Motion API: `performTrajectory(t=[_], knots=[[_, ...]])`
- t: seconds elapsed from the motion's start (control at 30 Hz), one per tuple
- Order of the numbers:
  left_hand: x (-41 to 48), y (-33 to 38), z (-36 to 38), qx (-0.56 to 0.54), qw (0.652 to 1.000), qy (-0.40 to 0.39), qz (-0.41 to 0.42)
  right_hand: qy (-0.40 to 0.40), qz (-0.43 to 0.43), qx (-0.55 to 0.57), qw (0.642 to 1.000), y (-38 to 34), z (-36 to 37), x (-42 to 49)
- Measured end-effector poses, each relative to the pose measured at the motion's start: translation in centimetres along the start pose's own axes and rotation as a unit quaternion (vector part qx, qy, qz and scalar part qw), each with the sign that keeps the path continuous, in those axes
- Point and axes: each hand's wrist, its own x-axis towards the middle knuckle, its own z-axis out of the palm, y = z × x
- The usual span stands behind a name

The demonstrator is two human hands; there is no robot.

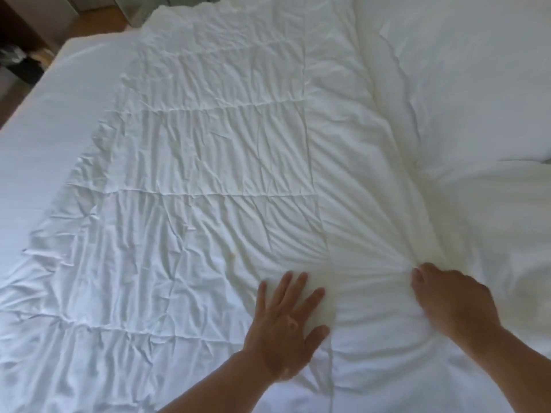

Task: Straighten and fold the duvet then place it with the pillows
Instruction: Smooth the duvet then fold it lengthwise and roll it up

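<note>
- Fingers (310,301) of left hand (283,329) spread flat, gripping nothing, pinning the duvet (208,144);
- right hand (450,299) fingers (420,277) curled, pinching gathered cloth, seemingly to draw creases out.

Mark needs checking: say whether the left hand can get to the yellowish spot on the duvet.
Likely yes: the left hand lies flat on the duvet, holding nothing; only bare cloth separates it from the spot.

The white quilted duvet (208,150) lies spread flat across the bed (59,93), heavily creased, with its stitched squares showing. Its right side is thicker and puffier. Smooth, plump white pillows (465,73) lie against that right side.
</note>
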Motion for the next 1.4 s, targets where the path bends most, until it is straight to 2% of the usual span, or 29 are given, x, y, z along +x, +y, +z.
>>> performTrajectory(t=[0.1, 0.13, 0.2, 0.27, 0.3, 0.37, 0.4, 0.47, 0.57, 0.63, 0.67, 0.73, 0.77, 0.83, 0.9, 0.97, 1.03, 1.1, 1.13, 1.2, 1.23, 1.4], knots=[[-3.0, -3.6, 1.0, 0.008, 0.998, 0.004, -0.058, -0.017, 0.036, 0.019, 0.999, -0.9, 0.2, -0.4], [-4.4, -5.6, 1.6, 0.009, 0.998, 0.004, -0.065, 0.007, 0.047, 0.02, 0.999, -2.3, -0.5, -0.4], [-7.4, -9.1, 2.8, 0.021, 0.999, 0.004, -0.047, 0.117, 0.033, 0.026, 0.992, -6.7, -2.1, -0.7], [-9.9, -11.8, 3.6, 0.014, 1.0, 0.009, -0.02, 0.205, -0.073, 0.11, 0.97, -13.3, -3.2, -3.2], [-11.0, -13.1, 4.0, 0.01, 1.0, 0.023, -0.012, 0.208, -0.146, 0.151, 0.955, -16.9, -2.9, -5.3], [-12.9, -16.5, 4.6, 0.009, 0.999, 0.043, -0.022, 0.153, -0.255, 0.145, 0.944, -22.5, 0.2, -9.7], [-13.8, -18.9, 4.8, 0.009, 0.998, 0.049, -0.04, 0.123, -0.282, 0.119, 0.944, -24.3, 2.1, -11.2], [-16.0, -24.6, 5.2, 0.021, 0.994, 0.064, -0.084, 0.095, -0.273, 0.074, 0.955, -26.0, 5.0, -12.3], [-20.1, -34.2, 5.0, 0.043, 0.98, 0.072, -0.18, 0.105, -0.146, 0.084, 0.98, -29.4, 4.9, -11.7], [-24.0, -40.4, 4.8, 0.035, 0.951, 0.06, -0.301, 0.113, -0.082, 0.142, 0.98, -34.3, 3.6, -11.9], [-26.4, -43.0, 4.9, 0.011, 0.928, 0.048, -0.37, 0.115, -0.096, 0.172, 0.974, -37.5, 2.9, -12.5], [-31.7, -47.1, 5.4, -0.102, 0.865, 0.017, -0.492, 0.115, -0.212, 0.185, 0.953, -44.6, 2.5, -14.7], [-34.3, -48.3, 5.7, -0.17, 0.833, 0.014, -0.526, 0.103, -0.276, 0.172, 0.94, -48.4, 2.7, -15.9], [-38.7, -49.5, 6.5, -0.292, 0.803, 0.014, -0.519, 0.043, -0.342, 0.138, 0.929, -55.4, 3.5, -18.5], [-42.4, -49.3, 6.7, -0.43, 0.764, 0.015, -0.482, -0.015, -0.325, 0.093, 0.941, -60.2, 4.4, -20.2], [-45.4, -49.0, 6.7, -0.563, 0.712, -0.048, -0.416, -0.022, -0.289, 0.066, 0.955, -62.1, 4.9, -20.7], [-48.1, -48.3, 7.3, -0.614, 0.69, -0.117, -0.363, -0.005, -0.274, 0.05, 0.96, -62.1, 5.1, -20.8], [-50.0, -47.7, 8.8, -0.61, 0.7, -0.148, -0.342, -0.008, -0.269, 0.033, 0.962, -62.0, 4.8, -20.8], [-50.5, -47.9, 9.3, -0.578, 0.727, -0.145, -0.342, -0.014, -0.264, 0.029, 0.964, -62.2, 4.7, -20.8], [-51.7, -49.6, 9.6, -0.463, 0.808, -0.124, -0.343, -0.004, -0.251, 0.037, 0.967, -62.8, 4.2, -20.9], [-52.6, -50.8, 9.5, -0.426, 0.825, -0.112, -0.354, 0.0, -0.247, 0.043, 0.968, -63.2, 4.0, -21.2], [-55.4, -52.6, 12.3, -0.362, 0.823, -0.158, -0.408, -0.002, -0.235, 0.022, 0.972, -64.3, 4.7, -24.0]])
